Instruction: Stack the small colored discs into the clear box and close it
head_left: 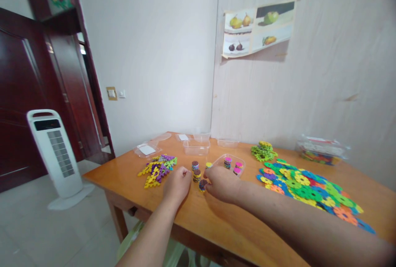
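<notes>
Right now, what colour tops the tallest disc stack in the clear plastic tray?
Pink top disc; head view.

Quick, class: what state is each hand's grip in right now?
Left hand: curled closed; whether it holds anything cannot be told.
Right hand: curled, close against the dark-topped disc stack; whether it holds it cannot be told.

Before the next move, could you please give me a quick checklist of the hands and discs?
1. Right hand at the nearest dark-topped discs: ok.
2. Right hand's grip secure: cannot tell.
3. Left hand apart from those discs: ok.
4. Left hand empty: cannot tell; its fingers are curled in.
5. Yellow-topped discs fully visible: not ok; partly hidden.
6. Pink-topped discs inside the clear tray: ok.
</notes>
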The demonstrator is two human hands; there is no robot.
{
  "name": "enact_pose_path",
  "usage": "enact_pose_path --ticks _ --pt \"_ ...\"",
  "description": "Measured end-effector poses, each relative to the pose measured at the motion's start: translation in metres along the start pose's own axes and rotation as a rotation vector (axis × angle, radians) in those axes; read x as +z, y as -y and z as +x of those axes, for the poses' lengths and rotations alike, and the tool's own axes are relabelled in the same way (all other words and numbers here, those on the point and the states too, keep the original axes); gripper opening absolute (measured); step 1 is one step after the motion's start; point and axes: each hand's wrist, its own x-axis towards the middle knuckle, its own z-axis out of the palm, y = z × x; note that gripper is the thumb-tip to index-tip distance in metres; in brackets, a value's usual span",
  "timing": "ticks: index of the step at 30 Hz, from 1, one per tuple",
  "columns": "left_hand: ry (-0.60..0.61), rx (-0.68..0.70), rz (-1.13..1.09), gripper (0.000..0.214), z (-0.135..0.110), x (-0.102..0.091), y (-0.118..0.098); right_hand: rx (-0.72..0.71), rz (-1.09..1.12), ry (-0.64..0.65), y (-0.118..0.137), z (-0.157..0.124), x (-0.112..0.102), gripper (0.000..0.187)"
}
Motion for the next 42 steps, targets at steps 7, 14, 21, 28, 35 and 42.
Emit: enact_pose_path --ticks 7,14,21,28,35,42 --pt "-0.005 -0.015 0.002 0.026 0.0 0.002 -0.001 0.004 -0.048 0.062 -0.001 0.015 0.002 0.026" --pt "0.011 -0.013 0.006 0.026 -0.001 0.003 0.0 0.002 -0.065 0.084 -0.001 0.019 0.007 0.027" --pt "0.011 -0.008 0.004 0.026 -0.003 0.001 -0.002 0.005 -0.03 0.07 -0.005 0.023 0.008 0.028" --pt "0.014 -0.018 0.007 0.024 -0.003 -0.001 -0.007 0.001 -0.002 0.064 -0.016 0.029 0.007 0.039" --pt "0.008 -0.024 -0.008 0.024 -0.003 0.0 -0.004 -0.02 -0.016 0.098 -0.006 0.025 0.01 0.031" --pt "0.006 -0.01 -0.008 0.025 -0.002 0.002 -0.002 -0.031 0.015 0.078 -0.006 0.025 0.012 0.035"
